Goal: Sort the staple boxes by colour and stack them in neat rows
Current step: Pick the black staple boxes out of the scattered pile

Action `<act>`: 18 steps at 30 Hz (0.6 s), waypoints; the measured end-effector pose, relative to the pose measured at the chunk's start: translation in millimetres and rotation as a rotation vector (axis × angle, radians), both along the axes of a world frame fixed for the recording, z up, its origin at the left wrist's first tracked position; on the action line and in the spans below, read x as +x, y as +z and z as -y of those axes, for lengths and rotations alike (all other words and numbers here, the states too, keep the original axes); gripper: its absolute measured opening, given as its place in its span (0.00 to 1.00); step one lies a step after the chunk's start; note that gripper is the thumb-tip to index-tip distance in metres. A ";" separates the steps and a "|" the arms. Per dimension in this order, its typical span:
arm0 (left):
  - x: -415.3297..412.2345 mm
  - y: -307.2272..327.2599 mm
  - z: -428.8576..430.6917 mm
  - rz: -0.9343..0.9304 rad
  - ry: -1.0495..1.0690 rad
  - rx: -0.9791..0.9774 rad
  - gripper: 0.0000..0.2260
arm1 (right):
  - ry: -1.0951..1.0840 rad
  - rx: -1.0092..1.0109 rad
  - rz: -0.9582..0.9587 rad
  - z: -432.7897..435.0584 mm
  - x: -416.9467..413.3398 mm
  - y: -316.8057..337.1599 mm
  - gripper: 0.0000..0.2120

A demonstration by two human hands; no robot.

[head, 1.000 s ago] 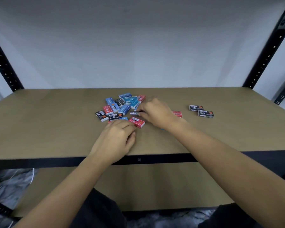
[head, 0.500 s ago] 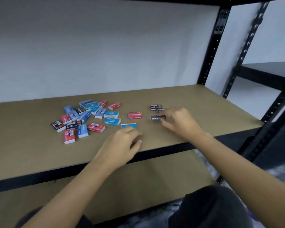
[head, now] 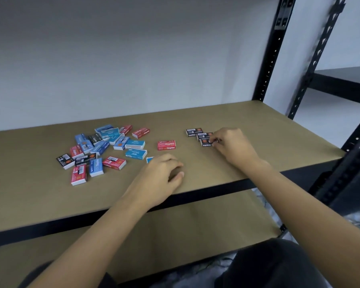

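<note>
A loose pile of red, blue and black staple boxes lies on the left of the wooden shelf. One red box lies apart in the middle. Three black boxes sit in a row at the right: the far one, the middle one and the near one. My right hand pinches the near black box at its right end. My left hand rests on the shelf with loosely curled fingers, partly covering a blue box.
A black perforated upright stands at the shelf's right rear corner, with more black racking to its right. The shelf's black front edge runs below my hands. A grey wall closes the back.
My right hand carried a black box from the pile to the right and set it beside the other two black boxes. The view swung right. My left hand stayed near the blue box.
</note>
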State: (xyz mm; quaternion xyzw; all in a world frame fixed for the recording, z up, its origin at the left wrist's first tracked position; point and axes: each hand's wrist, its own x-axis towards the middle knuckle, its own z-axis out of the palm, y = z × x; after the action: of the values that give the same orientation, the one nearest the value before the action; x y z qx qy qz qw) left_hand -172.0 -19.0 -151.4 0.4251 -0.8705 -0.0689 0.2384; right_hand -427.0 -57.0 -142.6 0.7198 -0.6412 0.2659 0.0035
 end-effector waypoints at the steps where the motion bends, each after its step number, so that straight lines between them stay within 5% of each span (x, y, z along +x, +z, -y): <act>1: 0.7 -0.2 0.2 -0.005 0.001 0.002 0.14 | -0.030 -0.001 -0.019 2.4 -0.1 -0.4 0.09; 7: 7.1 -0.6 0.0 -0.053 0.003 0.020 0.13 | -0.050 -0.107 -0.035 6.3 18.7 3.1 0.12; 18: 132.5 16.2 -22.3 -0.061 0.188 -0.072 0.10 | 0.359 0.000 0.198 13.8 168.8 30.9 0.05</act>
State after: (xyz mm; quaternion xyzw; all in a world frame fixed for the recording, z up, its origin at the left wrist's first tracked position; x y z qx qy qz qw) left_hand -39.5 3.3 -135.2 0.4937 -0.8210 -0.0280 0.2854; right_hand -258.2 -70.8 -111.7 0.7927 -0.5000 0.3319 -0.1070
